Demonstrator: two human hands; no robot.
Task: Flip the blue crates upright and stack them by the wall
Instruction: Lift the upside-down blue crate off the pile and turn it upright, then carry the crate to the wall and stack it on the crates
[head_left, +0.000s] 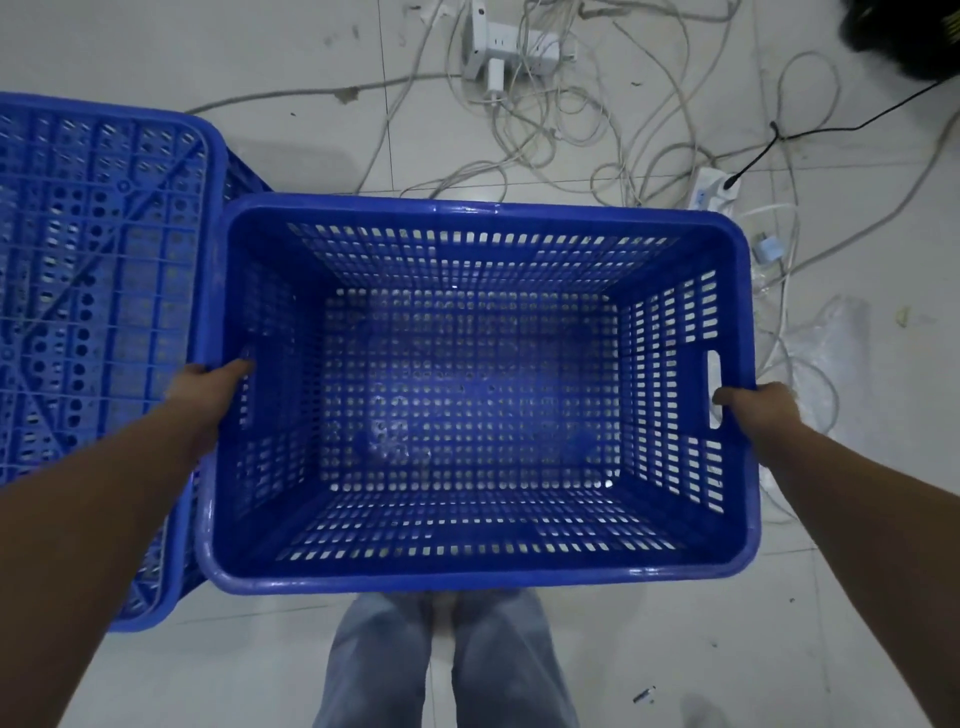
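Head view, items as I read them from the remote station.

Left hand (210, 387): gripping the left rim of the upright blue crate (483, 564), thumb hooked over the edge into the crate, other fingers hidden outside the wall.

Right hand (753, 408): gripping the right rim of the same crate, thumb over the edge beside the handle slot (712, 392), remaining fingers out of sight.

Upright blue crate: perforated plastic, open side up, nothing inside; held between both hands in front of the jeans-clad legs (447, 660). I cannot tell whether its base touches the floor.

Overturned blue crate (93, 291): just left of the held crate, ribbed perforated underside facing up, partly overlapped by the held crate's left rim.

Tiled floor (675, 649): pale, scuffed.

White power strip (511, 49): beyond the crates, with a charger plugged in and loose white cables (566, 140) tangled around it.

Second power strip (714, 192): past the crate's far right corner, black cable (831, 127) plugged in.
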